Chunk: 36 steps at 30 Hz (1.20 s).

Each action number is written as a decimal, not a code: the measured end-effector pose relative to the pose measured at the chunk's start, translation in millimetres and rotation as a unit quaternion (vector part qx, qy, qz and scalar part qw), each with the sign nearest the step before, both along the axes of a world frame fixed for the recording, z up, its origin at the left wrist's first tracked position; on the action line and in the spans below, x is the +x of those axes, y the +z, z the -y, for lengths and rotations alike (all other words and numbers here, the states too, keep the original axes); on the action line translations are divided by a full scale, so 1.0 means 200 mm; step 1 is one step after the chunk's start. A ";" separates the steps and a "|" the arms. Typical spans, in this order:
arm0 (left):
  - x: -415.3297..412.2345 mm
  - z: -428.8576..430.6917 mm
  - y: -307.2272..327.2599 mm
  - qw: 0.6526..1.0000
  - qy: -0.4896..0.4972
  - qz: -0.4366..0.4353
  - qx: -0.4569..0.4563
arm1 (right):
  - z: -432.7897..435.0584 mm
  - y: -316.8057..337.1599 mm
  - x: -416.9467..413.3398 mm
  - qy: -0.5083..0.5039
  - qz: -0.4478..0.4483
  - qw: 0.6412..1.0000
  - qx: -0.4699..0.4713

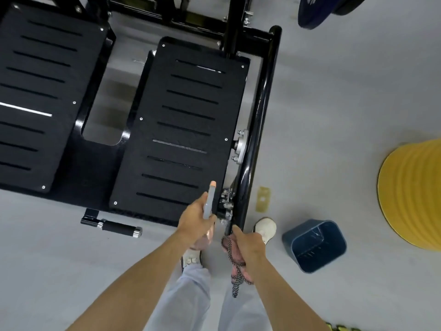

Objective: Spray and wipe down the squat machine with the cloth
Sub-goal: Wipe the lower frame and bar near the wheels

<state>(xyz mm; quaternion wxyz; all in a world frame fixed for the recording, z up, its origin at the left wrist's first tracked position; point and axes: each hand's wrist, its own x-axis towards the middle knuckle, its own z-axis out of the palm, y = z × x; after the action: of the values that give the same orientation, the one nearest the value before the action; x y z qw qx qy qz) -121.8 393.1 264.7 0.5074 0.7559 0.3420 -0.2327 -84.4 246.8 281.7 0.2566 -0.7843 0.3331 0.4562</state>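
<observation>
With our left hand (198, 219) curled round the spray bottle (210, 199) and right hand (248, 242) clutching the cloth (235, 260), we should mist the footplate (186, 120) evenly.

Squat machine (186, 130) black; sprayer (209, 203) grey; cloth (235, 255) (apparently pink).

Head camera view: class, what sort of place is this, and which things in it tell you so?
Most likely a gym: a squat machine with two slotted black footplates, and a blue weight plate at the top edge.
</observation>
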 end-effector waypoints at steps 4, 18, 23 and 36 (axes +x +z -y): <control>0.05 -0.10 0.04 0.989 0.127 0.069 0.028 | -0.05 -0.02 0.05 -0.005 0.006 0.999 0.052; 0.21 -0.10 -0.08 0.912 0.373 0.132 0.106 | 0.09 -0.07 0.38 -0.059 -0.020 0.983 0.171; 0.24 -0.04 -0.13 0.901 0.391 0.078 0.169 | 0.17 -0.09 0.59 0.001 -0.045 0.985 0.166; 0.55 0.27 -0.13 0.795 0.547 -0.257 0.054 | -0.01 -0.10 0.95 0.031 0.054 0.984 0.168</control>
<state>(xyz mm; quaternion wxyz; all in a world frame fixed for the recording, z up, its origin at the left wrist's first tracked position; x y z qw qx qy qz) -11.6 339.2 238.0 0.4018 0.3810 0.8286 -0.0830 104.7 248.1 262.7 0.3880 -0.7635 0.2132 0.4702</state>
